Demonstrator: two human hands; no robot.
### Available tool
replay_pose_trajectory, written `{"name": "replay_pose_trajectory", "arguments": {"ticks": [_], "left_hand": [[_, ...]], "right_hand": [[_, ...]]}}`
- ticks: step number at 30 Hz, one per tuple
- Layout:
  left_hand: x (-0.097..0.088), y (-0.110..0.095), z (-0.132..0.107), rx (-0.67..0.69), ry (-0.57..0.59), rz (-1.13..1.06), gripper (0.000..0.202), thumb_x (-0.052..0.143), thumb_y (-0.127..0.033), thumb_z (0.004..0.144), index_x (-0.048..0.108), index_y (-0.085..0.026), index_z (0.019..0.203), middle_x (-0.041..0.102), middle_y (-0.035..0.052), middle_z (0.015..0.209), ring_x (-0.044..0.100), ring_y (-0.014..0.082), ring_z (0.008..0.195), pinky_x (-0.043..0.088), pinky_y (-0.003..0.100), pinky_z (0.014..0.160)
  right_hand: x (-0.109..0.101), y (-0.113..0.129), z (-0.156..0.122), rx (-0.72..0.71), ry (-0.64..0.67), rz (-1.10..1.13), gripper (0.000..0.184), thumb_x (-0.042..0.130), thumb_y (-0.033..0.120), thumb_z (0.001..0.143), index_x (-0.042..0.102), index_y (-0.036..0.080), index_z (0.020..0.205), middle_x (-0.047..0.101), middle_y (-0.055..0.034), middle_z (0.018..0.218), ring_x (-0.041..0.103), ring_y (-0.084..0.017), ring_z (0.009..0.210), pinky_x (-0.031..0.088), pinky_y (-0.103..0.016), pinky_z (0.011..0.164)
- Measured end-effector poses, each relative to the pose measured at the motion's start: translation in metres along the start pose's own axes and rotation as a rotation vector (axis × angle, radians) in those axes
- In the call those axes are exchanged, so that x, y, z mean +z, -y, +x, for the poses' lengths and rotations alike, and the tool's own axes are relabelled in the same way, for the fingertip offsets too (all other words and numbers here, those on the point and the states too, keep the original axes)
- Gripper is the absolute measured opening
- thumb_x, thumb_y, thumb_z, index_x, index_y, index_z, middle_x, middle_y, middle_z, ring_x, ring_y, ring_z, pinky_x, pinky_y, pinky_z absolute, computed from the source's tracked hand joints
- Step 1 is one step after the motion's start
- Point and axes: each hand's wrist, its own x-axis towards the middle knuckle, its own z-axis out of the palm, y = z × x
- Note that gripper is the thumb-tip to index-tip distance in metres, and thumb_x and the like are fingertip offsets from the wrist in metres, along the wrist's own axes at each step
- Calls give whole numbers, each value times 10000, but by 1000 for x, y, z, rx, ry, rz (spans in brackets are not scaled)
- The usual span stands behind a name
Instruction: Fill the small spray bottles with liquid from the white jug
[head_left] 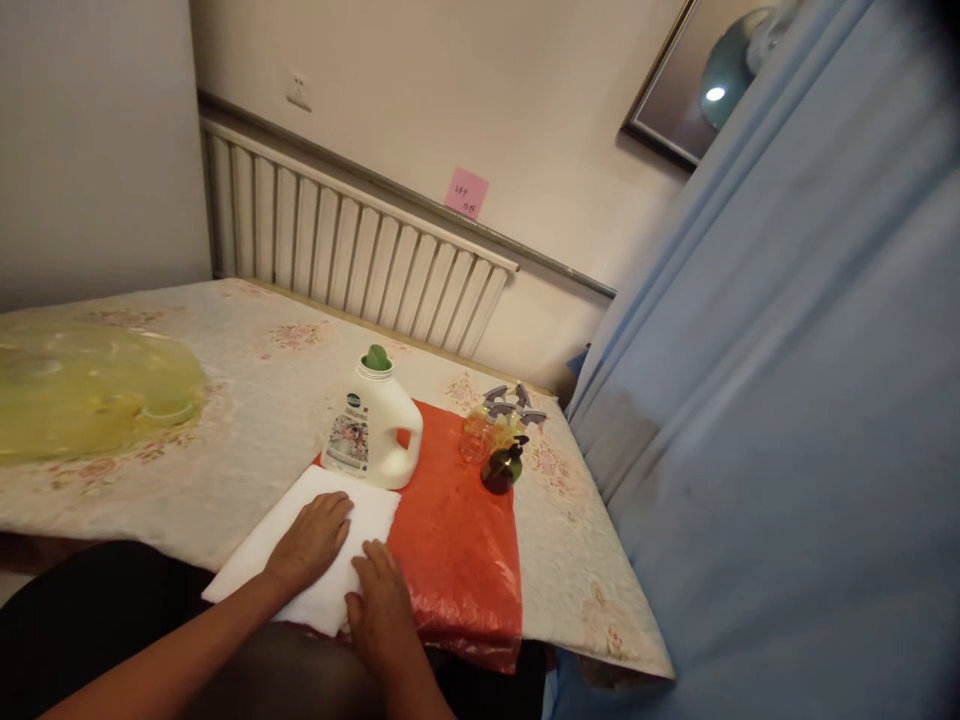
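A folded white cloth [373,508] lies at the front of the table, its right side overlapping a red plastic sheet or bag [465,560]. My left hand [313,537] rests flat on the cloth's upper part, fingers stretched out. Over the cloth's right edge is my right hand [381,600], fingers apart and slightly bent, gripping nothing visible. Just behind the cloth stands a cream-coloured jug [379,430] with a side handle, a picture label and a green spout. Farther right are a dark pump bottle [501,470] and clear orange and yellow bottles [476,440] with grey trigger heads [514,405].
A yellow translucent plastic bag [90,395] spreads over the left of the table, which has a floral cover [247,400]. Behind it runs a white radiator [352,240], with a pink note [466,192] on the wall. A blue curtain [772,400] hangs along the right side.
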Motion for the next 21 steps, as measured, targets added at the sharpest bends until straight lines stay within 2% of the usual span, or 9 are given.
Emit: {"name": "replay_pose_trajectory", "arguments": {"ticks": [13,17,19,21], "left_hand": [[-4,-3,1,-4,5,-15,308,446,-205,925,674,-133,1120,645,158,1233,555,313,1170,450,467,996],[-7,-8,5,-61,14,-62,277,463,-195,900,671,-135,1072,660,145,1157,571,301,1122,460,453,990],[-10,-20,7,-84,16,-111,269,462,-201,899,663,-126,1060,670,143,1089,581,296,1079,465,455,989],[-12,-36,9,-65,20,-195,300,451,-213,911,635,-120,1129,667,139,1101,578,285,1083,459,446,1011]], "right_hand": [[0,-6,-24,-67,-74,60,609,614,-3,710,598,151,1299,571,-158,1422,512,-306,1344,422,-525,1125],[-14,-1,-23,2,-139,154,531,580,-11,698,651,190,1184,692,-105,1194,636,-252,1140,515,-429,1006],[-25,-1,-20,75,-189,191,433,547,8,725,680,201,1090,714,-72,1035,668,-220,985,545,-363,891],[-35,-5,-15,151,-283,196,380,528,41,743,691,190,1052,697,-59,927,659,-204,863,541,-329,809]]}}
